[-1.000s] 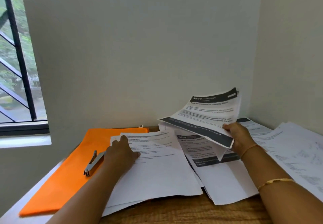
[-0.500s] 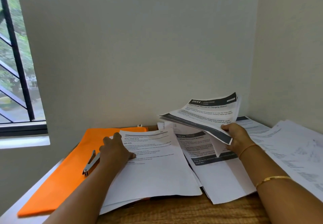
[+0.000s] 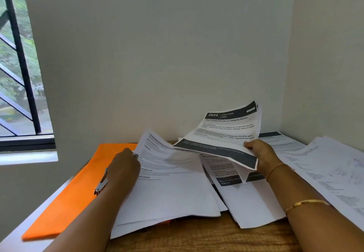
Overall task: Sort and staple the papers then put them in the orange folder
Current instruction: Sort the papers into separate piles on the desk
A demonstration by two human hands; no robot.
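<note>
Two hands are seen over a wooden table (image 3: 197,240). A small sheaf of sheets (image 3: 222,133) is pinched by the right hand (image 3: 262,157), with the thumb laid on top at the near right corner and the fingers curled beneath, so that the sheaf is held raised and tilted above the table. On its top sheet, beyond the thumb, "2644", "LIVING ROOM" and the heading "Place Small Devices on Charging Station" can be read on and below a dark header band; the smaller text is too fine to be made out. Under those fingers a printed sheet (image 3: 246,202) with dark bands is lying flat. The left hand (image 3: 124,165) is placed at the left edge of a loose sheet (image 3: 163,173) whose far corner is curled upward. Its fingertips are hidden behind that edge, so whether the sheet is pinched cannot be told. Just left of the left hand a metal stapler (image 3: 101,184) is lying on the orange folder (image 3: 74,198), which is spread flat on the table and partly overlapped by that sheet. To the right of the right wrist a further stack (image 3: 334,173) is spread.
</note>
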